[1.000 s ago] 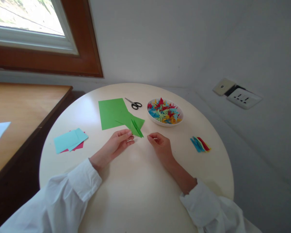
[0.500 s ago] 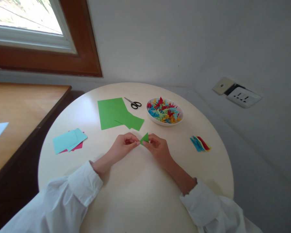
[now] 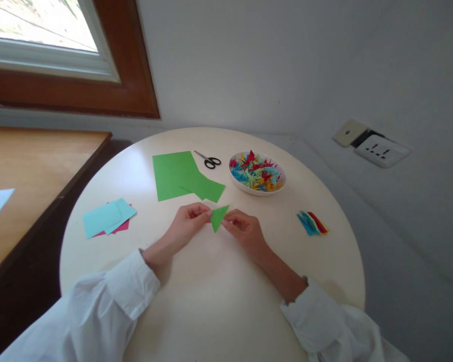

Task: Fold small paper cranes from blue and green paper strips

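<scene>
A small folded piece of green paper [image 3: 218,217], triangular in outline with one point downward, is held above the table between my hands. My left hand [image 3: 190,222] pinches its left corner between thumb and fingers. At the right edge, the thumb and fingertips of my right hand [image 3: 248,232] are closed on it as well. Just beyond my hands lie green paper sheets [image 3: 175,173], a large one with smaller pieces overlapping it. Behind them are scissors [image 3: 210,162] with black handles.
A white oval bowl [image 3: 245,189] full of small colourful folded paper shapes stands at the back right. Light-blue paper [image 3: 105,217] over pink paper lies at the left. Several blue, red and yellow paper strips [image 3: 312,223] lie at the right of the round table [image 3: 215,301].
My right hand has come in to grip the green paper, which my left hand alone held earlier. The paper has been turned, and its narrow folded flaps no longer show.
</scene>
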A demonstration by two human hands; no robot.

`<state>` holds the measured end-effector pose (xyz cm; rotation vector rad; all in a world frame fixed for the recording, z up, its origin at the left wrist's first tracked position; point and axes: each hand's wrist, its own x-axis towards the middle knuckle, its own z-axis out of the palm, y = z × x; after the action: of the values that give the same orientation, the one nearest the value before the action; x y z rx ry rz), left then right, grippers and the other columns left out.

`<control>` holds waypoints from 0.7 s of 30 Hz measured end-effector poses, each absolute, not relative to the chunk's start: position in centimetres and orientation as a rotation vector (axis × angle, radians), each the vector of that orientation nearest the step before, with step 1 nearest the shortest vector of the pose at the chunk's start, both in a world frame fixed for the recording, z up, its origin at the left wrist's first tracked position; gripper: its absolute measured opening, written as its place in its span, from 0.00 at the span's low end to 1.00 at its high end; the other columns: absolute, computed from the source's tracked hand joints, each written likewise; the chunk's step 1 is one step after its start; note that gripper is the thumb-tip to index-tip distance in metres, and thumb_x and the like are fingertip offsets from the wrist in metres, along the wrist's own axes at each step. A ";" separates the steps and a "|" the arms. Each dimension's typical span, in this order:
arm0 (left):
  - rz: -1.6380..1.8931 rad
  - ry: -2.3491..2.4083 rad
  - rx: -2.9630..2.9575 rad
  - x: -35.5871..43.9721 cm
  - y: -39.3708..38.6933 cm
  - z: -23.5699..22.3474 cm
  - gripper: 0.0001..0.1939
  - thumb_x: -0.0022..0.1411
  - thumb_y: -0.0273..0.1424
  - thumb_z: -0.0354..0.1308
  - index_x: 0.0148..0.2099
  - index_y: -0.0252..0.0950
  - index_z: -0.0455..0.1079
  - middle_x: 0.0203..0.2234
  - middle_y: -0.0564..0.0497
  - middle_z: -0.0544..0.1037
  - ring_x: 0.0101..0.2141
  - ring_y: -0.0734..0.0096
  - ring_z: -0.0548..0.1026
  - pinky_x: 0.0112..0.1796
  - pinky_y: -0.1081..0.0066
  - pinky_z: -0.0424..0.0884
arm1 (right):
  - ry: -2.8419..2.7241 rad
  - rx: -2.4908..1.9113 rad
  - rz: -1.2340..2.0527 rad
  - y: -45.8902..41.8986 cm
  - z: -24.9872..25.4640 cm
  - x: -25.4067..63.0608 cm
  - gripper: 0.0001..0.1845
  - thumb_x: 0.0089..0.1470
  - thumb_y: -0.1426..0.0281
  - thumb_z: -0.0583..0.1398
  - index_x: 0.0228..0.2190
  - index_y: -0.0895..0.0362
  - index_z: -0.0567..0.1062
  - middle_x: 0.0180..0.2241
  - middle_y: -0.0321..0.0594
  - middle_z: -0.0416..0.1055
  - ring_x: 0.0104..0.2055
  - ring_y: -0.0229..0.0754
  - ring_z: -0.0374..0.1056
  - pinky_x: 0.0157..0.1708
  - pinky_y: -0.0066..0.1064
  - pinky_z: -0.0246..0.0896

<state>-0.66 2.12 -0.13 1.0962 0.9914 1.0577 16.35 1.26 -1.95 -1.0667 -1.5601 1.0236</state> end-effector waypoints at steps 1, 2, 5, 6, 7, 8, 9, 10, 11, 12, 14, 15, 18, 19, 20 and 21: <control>1.080 0.979 1.034 -0.6 2.1 0.0 0.13 0.45 0.36 0.64 0.26 0.32 0.68 0.19 0.55 0.71 0.22 0.76 0.68 0.27 0.75 0.64 | -1.562 -1.066 1.024 1.3 -2.0 16.4 0.06 0.46 0.66 0.61 0.22 0.55 0.74 0.27 0.39 0.72 0.32 0.41 0.66 0.33 0.33 0.59; 1.099 0.969 0.980 -0.6 2.1 0.1 0.12 0.45 0.36 0.64 0.26 0.33 0.67 0.19 0.55 0.70 0.22 0.76 0.69 0.27 0.74 0.64 | -1.561 -1.067 1.020 1.3 -2.0 16.4 0.06 0.46 0.66 0.61 0.22 0.56 0.74 0.27 0.40 0.72 0.32 0.41 0.66 0.33 0.33 0.59; 1.120 0.944 0.902 -0.5 2.2 0.4 0.11 0.46 0.33 0.63 0.26 0.34 0.64 0.17 0.57 0.69 0.20 0.76 0.70 0.25 0.75 0.64 | -1.536 -1.081 1.001 1.3 -1.9 16.4 0.07 0.46 0.66 0.61 0.22 0.56 0.73 0.26 0.38 0.71 0.30 0.39 0.65 0.32 0.32 0.59; 1.116 0.931 0.898 -0.5 2.2 0.4 0.11 0.47 0.33 0.62 0.26 0.34 0.64 0.17 0.57 0.68 0.20 0.76 0.71 0.25 0.75 0.64 | -1.513 -1.092 1.000 1.3 -1.9 16.4 0.07 0.46 0.66 0.61 0.22 0.56 0.73 0.25 0.38 0.70 0.29 0.38 0.64 0.31 0.31 0.59; 1.113 0.916 0.897 -0.5 2.2 0.4 0.10 0.47 0.32 0.62 0.26 0.34 0.63 0.17 0.57 0.68 0.20 0.76 0.70 0.24 0.74 0.64 | -1.482 -1.100 1.002 1.3 -1.9 16.4 0.06 0.46 0.66 0.61 0.23 0.56 0.73 0.25 0.37 0.70 0.29 0.38 0.64 0.31 0.31 0.59; 1.113 0.902 0.899 -0.4 2.2 0.4 0.10 0.47 0.31 0.61 0.26 0.34 0.63 0.17 0.57 0.68 0.19 0.77 0.69 0.24 0.75 0.64 | -1.451 -1.102 1.009 1.3 -1.9 16.4 0.06 0.46 0.66 0.61 0.25 0.56 0.73 0.25 0.37 0.70 0.28 0.37 0.65 0.30 0.30 0.59; 1.116 0.894 0.902 -0.4 2.3 0.4 0.09 0.47 0.31 0.61 0.26 0.34 0.63 0.17 0.57 0.68 0.19 0.78 0.68 0.23 0.75 0.63 | -1.425 -1.094 1.019 1.3 -1.9 16.3 0.06 0.46 0.66 0.62 0.28 0.56 0.73 0.26 0.36 0.70 0.29 0.37 0.65 0.31 0.30 0.60; 1.120 0.893 0.907 -0.4 2.3 0.3 0.09 0.47 0.31 0.61 0.26 0.34 0.63 0.17 0.57 0.68 0.19 0.79 0.67 0.23 0.75 0.63 | -1.409 -1.078 1.029 1.2 -1.9 16.3 0.08 0.45 0.66 0.62 0.31 0.55 0.73 0.27 0.36 0.69 0.30 0.37 0.65 0.31 0.30 0.60; 1.122 0.898 0.914 -0.4 2.3 0.3 0.09 0.47 0.30 0.61 0.27 0.34 0.63 0.18 0.57 0.67 0.19 0.80 0.66 0.23 0.76 0.62 | -1.410 -1.058 1.037 1.2 -1.9 16.2 0.11 0.45 0.67 0.63 0.34 0.55 0.73 0.28 0.36 0.69 0.30 0.37 0.66 0.31 0.30 0.61; 1.121 0.907 0.925 -0.4 2.3 0.2 0.08 0.46 0.30 0.61 0.28 0.33 0.64 0.18 0.57 0.67 0.19 0.80 0.65 0.22 0.76 0.61 | -1.426 -1.039 1.041 1.1 -1.9 16.2 0.14 0.44 0.67 0.63 0.37 0.54 0.72 0.29 0.36 0.69 0.31 0.37 0.66 0.32 0.29 0.61; 1.103 0.921 0.957 -0.5 2.2 0.2 0.10 0.47 0.29 0.61 0.32 0.34 0.65 0.17 0.59 0.66 0.18 0.81 0.63 0.22 0.77 0.60 | -1.483 -1.017 1.033 1.0 -2.0 16.1 0.18 0.44 0.68 0.63 0.40 0.53 0.72 0.30 0.36 0.69 0.32 0.36 0.66 0.32 0.29 0.62; 1.091 0.922 0.971 -0.5 2.2 0.2 0.11 0.47 0.29 0.61 0.34 0.34 0.65 0.17 0.60 0.65 0.18 0.82 0.63 0.22 0.77 0.59 | -1.514 -1.012 1.024 1.0 -2.0 16.1 0.18 0.44 0.69 0.63 0.41 0.52 0.72 0.31 0.36 0.70 0.32 0.36 0.66 0.32 0.29 0.62; 1.055 0.897 0.996 -0.6 2.1 0.2 0.12 0.48 0.29 0.61 0.35 0.36 0.63 0.15 0.61 0.63 0.17 0.83 0.60 0.22 0.78 0.57 | -1.594 -1.001 0.990 0.9 -1.9 16.2 0.17 0.45 0.69 0.63 0.41 0.52 0.73 0.33 0.37 0.70 0.34 0.37 0.66 0.33 0.30 0.62; 1.039 0.885 1.007 -0.6 2.1 0.2 0.11 0.48 0.29 0.61 0.34 0.36 0.63 0.15 0.61 0.63 0.17 0.83 0.59 0.22 0.78 0.56 | -1.618 -0.993 0.977 0.9 -1.8 16.2 0.17 0.46 0.70 0.62 0.41 0.51 0.74 0.33 0.37 0.71 0.34 0.37 0.66 0.33 0.30 0.62; 1.024 0.872 1.018 -0.6 2.1 0.2 0.10 0.48 0.29 0.61 0.33 0.36 0.63 0.15 0.61 0.63 0.17 0.83 0.59 0.22 0.78 0.56 | -1.639 -0.982 0.960 0.9 -1.7 16.2 0.15 0.46 0.70 0.62 0.40 0.51 0.74 0.32 0.37 0.71 0.33 0.37 0.66 0.33 0.30 0.62; 1.008 0.860 1.030 -0.6 2.1 0.1 0.09 0.48 0.29 0.61 0.32 0.35 0.63 0.15 0.60 0.63 0.17 0.83 0.59 0.22 0.78 0.56 | -1.655 -0.970 0.942 0.9 -1.7 16.2 0.14 0.46 0.70 0.62 0.39 0.51 0.75 0.31 0.37 0.71 0.33 0.37 0.66 0.33 0.31 0.62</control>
<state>-0.56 2.10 0.08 1.0299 0.8596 1.0078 16.16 0.90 -1.68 -0.9702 -1.6555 0.9425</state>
